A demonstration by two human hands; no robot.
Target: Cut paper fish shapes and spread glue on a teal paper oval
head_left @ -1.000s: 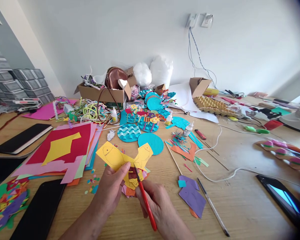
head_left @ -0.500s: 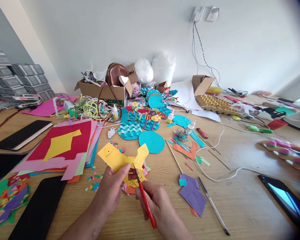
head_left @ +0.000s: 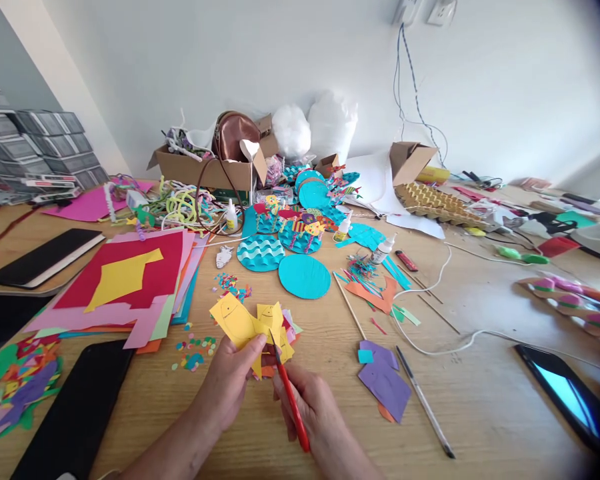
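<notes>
- Surface (head_left: 480, 393): wooden, cluttered.
- Left hand (head_left: 233, 377): pinching yellow paper (head_left: 234, 321), seven o'clock from view centre.
- Right hand (head_left: 314, 397): gripping red-handled scissors (head_left: 294, 412), blades at the paper.
- Blue disc (head_left: 305, 277): one o'clock from the hands.

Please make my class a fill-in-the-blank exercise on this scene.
The right hand holds red-handled ____.
The left hand holds paper coloured ____.
On the paper stack, a yellow piece lies on a ____ sheet.
The pen lies to the ____ of the purple paper.

Missing words: scissors; yellow; red; right.
</notes>
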